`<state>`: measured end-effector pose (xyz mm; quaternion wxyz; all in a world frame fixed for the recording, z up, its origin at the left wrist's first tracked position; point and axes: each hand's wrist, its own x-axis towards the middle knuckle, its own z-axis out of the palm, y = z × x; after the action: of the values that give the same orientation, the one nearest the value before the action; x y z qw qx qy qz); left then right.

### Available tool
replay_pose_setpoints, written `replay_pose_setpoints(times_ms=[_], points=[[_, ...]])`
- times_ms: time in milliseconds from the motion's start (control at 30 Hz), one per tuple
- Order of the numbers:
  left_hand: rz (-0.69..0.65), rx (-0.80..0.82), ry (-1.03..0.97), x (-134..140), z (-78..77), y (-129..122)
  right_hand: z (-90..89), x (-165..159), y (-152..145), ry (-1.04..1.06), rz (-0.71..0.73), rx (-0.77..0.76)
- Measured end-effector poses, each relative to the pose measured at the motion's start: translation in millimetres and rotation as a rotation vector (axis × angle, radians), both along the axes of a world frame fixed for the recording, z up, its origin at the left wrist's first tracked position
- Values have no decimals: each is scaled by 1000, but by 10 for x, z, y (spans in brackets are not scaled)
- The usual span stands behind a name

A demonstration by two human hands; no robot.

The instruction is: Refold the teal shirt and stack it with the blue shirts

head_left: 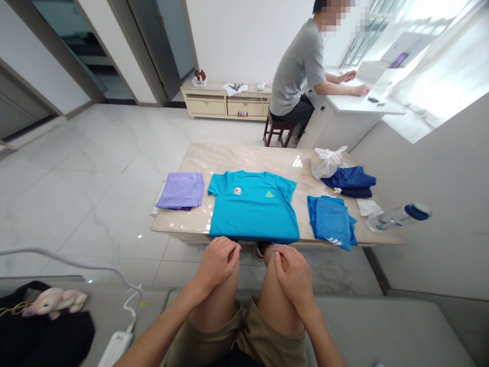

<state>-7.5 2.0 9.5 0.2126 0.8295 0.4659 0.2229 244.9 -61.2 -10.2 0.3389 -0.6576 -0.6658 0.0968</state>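
My left hand [218,261] rests on my left knee with its fingers curled in and nothing seen in them. On the other knee lies my right hand [293,272], likewise loosely closed and holding nothing visible. Just beyond both hands, a turquoise short-sleeved T-shirt [254,206] is spread on the stone-topped table [214,155]. Its collar points away from me, and its near edge reaches the table's front edge. A round badge and a green logo show on its chest. To its left lies a folded lavender garment [182,189]; to its right, folded blue clothing [330,220].
At the table's right are a white plastic bag [327,162], dark blue clothing [350,177] and a water bottle [399,217]. A person [300,63] sits at a white desk [367,102] beyond. A power strip [117,347] and plush toy [55,300] lie on the grey sofa [382,331].
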Motion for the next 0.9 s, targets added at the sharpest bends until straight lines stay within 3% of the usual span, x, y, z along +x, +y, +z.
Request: replay_pose_setpoints(times_ms=[900], points=[[24, 35, -34, -34, -14, 4, -63, 0, -14, -11, -2, 23]])
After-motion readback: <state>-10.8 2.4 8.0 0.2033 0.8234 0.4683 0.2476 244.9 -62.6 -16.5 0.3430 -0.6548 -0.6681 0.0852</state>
